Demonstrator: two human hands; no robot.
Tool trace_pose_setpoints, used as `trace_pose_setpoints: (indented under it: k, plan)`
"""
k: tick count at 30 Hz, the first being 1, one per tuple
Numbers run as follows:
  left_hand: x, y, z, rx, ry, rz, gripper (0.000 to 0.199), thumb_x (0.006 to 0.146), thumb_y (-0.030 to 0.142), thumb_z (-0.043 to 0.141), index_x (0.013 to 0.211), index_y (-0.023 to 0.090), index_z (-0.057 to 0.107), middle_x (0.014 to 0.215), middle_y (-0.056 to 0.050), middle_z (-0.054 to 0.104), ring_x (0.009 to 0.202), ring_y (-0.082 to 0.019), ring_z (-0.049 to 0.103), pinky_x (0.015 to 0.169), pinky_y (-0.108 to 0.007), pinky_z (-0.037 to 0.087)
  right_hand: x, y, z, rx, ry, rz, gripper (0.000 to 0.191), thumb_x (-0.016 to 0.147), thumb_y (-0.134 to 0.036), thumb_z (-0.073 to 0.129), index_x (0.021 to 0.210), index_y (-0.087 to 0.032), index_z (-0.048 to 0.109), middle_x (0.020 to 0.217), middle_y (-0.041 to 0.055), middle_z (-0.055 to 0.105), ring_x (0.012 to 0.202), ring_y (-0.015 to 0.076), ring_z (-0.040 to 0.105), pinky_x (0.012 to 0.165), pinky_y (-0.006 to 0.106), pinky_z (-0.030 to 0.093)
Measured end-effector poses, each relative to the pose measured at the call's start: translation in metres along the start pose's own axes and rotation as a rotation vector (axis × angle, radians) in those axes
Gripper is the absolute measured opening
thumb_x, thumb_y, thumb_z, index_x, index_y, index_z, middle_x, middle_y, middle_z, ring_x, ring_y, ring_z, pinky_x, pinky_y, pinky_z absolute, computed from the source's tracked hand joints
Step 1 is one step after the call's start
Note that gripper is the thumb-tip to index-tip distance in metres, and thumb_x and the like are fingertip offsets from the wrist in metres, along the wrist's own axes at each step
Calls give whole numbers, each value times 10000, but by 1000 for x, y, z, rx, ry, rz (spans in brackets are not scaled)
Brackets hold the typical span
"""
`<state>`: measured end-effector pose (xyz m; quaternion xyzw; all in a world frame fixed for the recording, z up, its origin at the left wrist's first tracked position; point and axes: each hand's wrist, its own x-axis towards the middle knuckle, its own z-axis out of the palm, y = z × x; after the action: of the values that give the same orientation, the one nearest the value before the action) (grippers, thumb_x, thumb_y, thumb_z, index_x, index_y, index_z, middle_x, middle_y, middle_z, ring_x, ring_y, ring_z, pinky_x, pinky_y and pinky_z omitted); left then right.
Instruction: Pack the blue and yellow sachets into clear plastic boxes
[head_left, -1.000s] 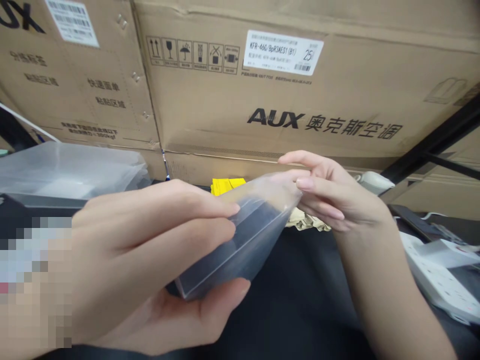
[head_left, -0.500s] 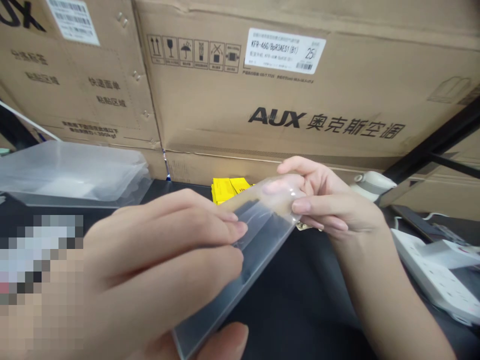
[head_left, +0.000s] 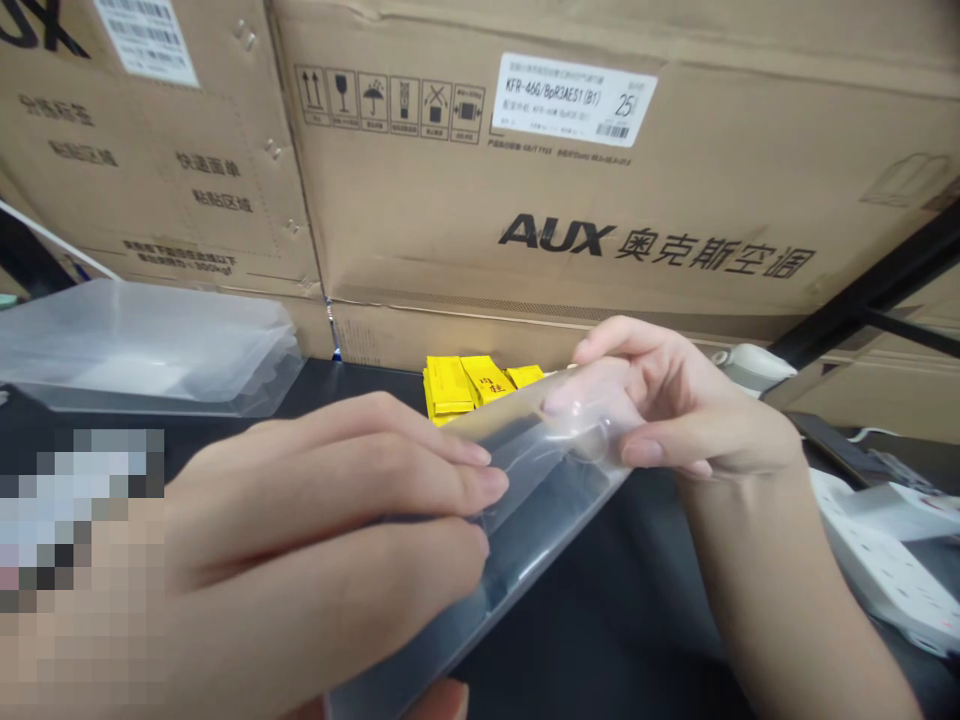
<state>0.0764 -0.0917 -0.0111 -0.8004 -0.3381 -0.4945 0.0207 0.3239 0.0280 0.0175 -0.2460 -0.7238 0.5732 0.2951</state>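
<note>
- Above the black table (head_left: 592,610), center of view: clear plastic box (head_left: 536,535), held up between both hands, tilted, lower end toward the left hand, upper end toward the right.
- Left hand (head_left: 337,530): narrow grip on the clear plastic box, fingers lying across its upper face, thumb tip showing at the lower edge; palm side hidden.
- Right hand (head_left: 697,410): narrow grip on the upper end of the clear plastic box, thumb on the near edge, a fingertip visible through the plastic; can't tell if that finger is inside or behind.
- Behind the clear plastic box: yellow packets (head_left: 448,380) on the table, partly covered by box and left hand, dark printing on one.
- Left side: stack of clear plastic (head_left: 150,345) lying on the table, well apart from the box in hand.
- Back: large carton (head_left: 420,220) with AUX print, white label (head_left: 574,98) and a row of handling symbols; second carton (head_left: 150,120) just beside it on the left.
- Right side: white power strip (head_left: 877,560) beyond the right forearm; pale object (head_left: 754,365) behind the right hand, partly hidden, type unclear.
- Far right: black bar (head_left: 840,305) running at a slant in front of cardboard.
- Left wrist area: pixelated, no detail.
</note>
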Motion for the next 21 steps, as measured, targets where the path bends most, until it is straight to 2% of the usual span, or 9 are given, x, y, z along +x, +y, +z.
trace_pose_setpoints:
  k: [4,9,14,18,21]
  plan:
    - [5,-5,-2,-29,-88,39,256,760,415,668,1001,328,665,1020,-4,756,917,-294,715,754,-434,626,-1,-5,2,32,-32,-23,410,648,-257,826,1018,-244,650,898,1,751,318,-8,390,272,133,248]
    - [7,-8,3,-3,10,9,190,765,379,709,920,292,645,996,10,740,900,-252,719,787,-372,610,-2,-7,5,-35,35,-66,375,676,-181,814,1014,-248,667,831,-30,730,306,-14,391,246,124,246]
    - [4,-15,-1,-32,-114,47,187,865,364,604,1032,302,661,1086,-7,721,959,-249,700,811,-368,600,-3,-6,5,-98,93,-134,335,658,-200,837,963,-236,702,600,-74,649,303,11,423,231,117,276]
    - [6,-12,1,-73,-32,0,146,854,237,598,973,283,671,1040,0,735,946,-235,704,806,-347,596,-6,-8,7,-228,154,-214,288,642,-236,850,909,-224,741,557,-73,631,302,14,423,253,134,328]
    - [10,-7,3,-85,-18,19,132,845,192,616,940,263,673,1007,9,740,913,-212,715,798,-313,599,-7,-7,10,-332,244,-323,270,638,-223,855,890,-229,760,537,-67,623,348,37,483,311,155,393]
